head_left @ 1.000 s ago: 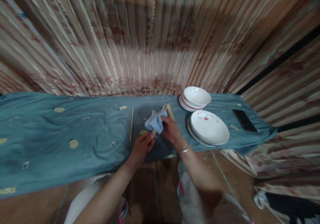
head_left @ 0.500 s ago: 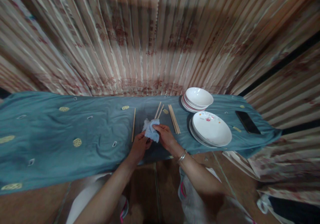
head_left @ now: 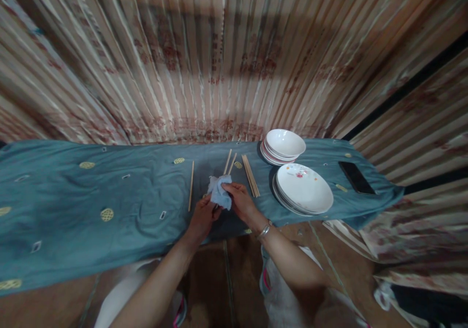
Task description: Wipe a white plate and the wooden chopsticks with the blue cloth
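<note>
A pale blue cloth is bunched between my hands, pinched by my right hand. Beyond its far edge two wooden chopsticks stick out, slightly spread; the cloth hides their middles. My left hand is closed at the cloth's lower left, around the near ends of the chopsticks, which the fingers mostly hide. To the left, a single chopstick lies on the table. A row of several chopsticks lies side by side just right of the cloth.
A blue-green patterned tablecloth covers the long table. At the right stand a stack of white bowls and a stack of floral plates. Farther right lies a black phone. Pleated curtains hang behind.
The view has shifted slightly, so the table items appear a little farther left. Both hands stay at the cloth and chopsticks, with only a slight change in the cloth's folds.
</note>
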Action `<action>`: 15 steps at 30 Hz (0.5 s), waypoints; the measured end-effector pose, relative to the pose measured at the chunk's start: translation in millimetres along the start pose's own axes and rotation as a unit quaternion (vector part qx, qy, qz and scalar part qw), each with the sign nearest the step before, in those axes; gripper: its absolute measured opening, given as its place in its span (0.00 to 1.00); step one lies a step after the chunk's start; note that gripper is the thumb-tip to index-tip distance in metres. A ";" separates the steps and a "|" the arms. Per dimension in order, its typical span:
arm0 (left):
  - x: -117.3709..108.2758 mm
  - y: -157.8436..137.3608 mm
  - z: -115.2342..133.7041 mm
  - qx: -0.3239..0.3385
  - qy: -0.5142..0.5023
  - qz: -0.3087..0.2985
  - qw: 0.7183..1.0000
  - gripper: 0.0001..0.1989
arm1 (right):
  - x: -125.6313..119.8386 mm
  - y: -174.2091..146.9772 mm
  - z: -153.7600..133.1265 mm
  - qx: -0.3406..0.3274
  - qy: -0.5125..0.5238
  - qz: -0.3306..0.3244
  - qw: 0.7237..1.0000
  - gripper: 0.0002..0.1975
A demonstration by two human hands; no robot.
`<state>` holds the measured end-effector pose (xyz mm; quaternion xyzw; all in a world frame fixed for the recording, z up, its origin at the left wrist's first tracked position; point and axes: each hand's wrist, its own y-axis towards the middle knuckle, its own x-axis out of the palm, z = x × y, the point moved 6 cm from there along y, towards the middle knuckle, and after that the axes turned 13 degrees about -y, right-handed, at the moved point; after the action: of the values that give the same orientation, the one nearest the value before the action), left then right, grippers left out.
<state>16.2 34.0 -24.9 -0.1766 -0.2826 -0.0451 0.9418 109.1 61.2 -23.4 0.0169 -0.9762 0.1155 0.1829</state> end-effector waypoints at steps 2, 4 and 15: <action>-0.7 0.6 -1.4 -0.003 -0.004 0.004 1.000 0.12 | -1.0 0.1 -1.7 -0.001 0.004 0.003 1.000 0.08; -1.6 1.6 -3.7 -0.006 -0.003 0.004 1.000 0.13 | -3.1 1.5 -4.1 -0.005 0.008 0.006 1.000 0.08; -1.6 -2.8 -18.0 -0.035 0.012 -0.033 0.999 0.21 | -32.8 18.5 -30.3 -0.051 0.043 0.049 0.997 0.07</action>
<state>23.6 24.9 -38.9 -0.1990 -0.2756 -0.0882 0.9363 149.0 85.9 -11.9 -0.0456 -0.9717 0.0746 0.2194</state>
